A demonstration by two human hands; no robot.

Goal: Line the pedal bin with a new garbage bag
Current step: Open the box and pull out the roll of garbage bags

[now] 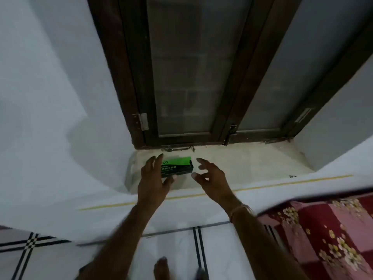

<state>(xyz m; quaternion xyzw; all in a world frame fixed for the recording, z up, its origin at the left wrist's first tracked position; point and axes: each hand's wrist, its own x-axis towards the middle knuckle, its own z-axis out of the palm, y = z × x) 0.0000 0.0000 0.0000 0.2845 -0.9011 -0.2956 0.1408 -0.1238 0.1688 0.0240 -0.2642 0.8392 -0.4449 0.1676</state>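
A green and black box of garbage bags (pixel 179 167) lies on the pale windowsill (pixel 242 164) just below the closed window. My left hand (pixel 154 178) covers the box's left end, fingers spread over its top and thumb under its front edge, touching it without a full grip. My right hand (pixel 210 174) hovers just right of the box with its fingers apart, holding nothing. The pedal bin is not in view.
The dark wooden window frame (pixel 133 98) with a hinge and a latch rises behind the sill. A white cloth with black stripes (pixel 101 229) lies below my arms. A red floral blanket (pixel 323 235) sits at the lower right. A foot (pixel 161 267) shows at the bottom.
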